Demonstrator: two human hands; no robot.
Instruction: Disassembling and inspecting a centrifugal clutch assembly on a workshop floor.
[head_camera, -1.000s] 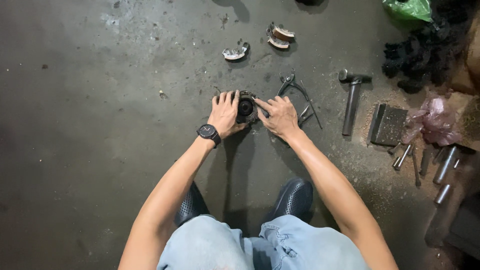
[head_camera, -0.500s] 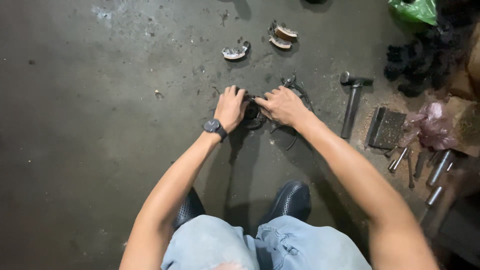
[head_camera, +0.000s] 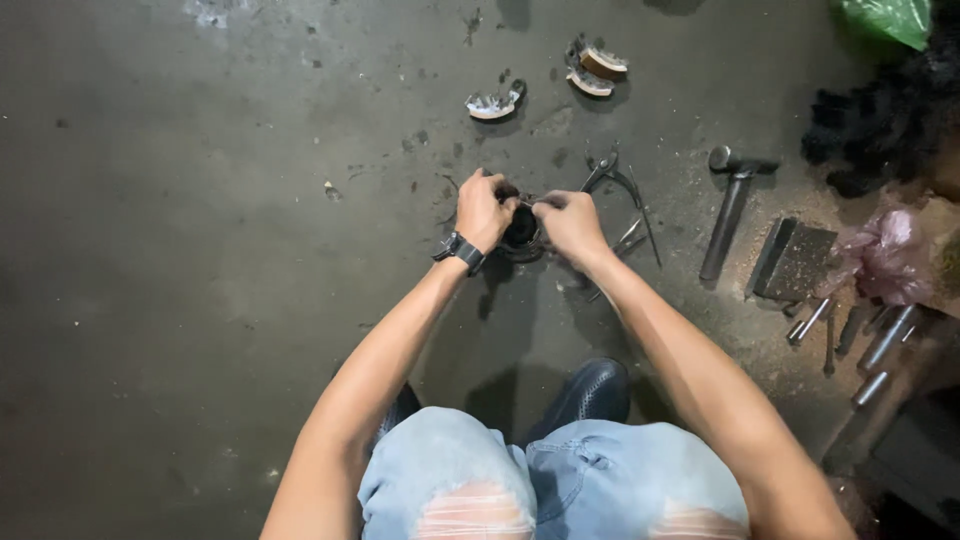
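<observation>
- Dark round metal part (head_camera: 521, 228) sat on the stained grey concrete floor (head_camera: 200, 250), just ahead of the crouching person's knees and between both hands.
- Left hand (head_camera: 484, 208), with a black watch (head_camera: 462, 250) on its wrist, was curled tight against the part's left side, fingers clenched on its rim.
- Right hand (head_camera: 570, 222) gripped the opposite side, thumb and forefinger pinched together at the top edge. What they pinched was too small to tell.
- Step in hand, as I judged it: fine finger work at the part's upper rim. Carrying it on called for a steady hold from both sides and a firm pinch.
- Long-handled grey steel hammer (head_camera: 728, 210) lay well to the right, with a flat dark metal block (head_camera: 795, 260) beside it.
- Crumpled pink plastic bag (head_camera: 885, 255) lay near the right edge and a green plastic bag (head_camera: 885, 15) in the top right corner. No label showed on either.
- Slim metal pliers (head_camera: 610, 175) lay just beyond the right hand.
- Curved metal shoe pieces (head_camera: 495, 102) lay farther off, towards the top.
</observation>
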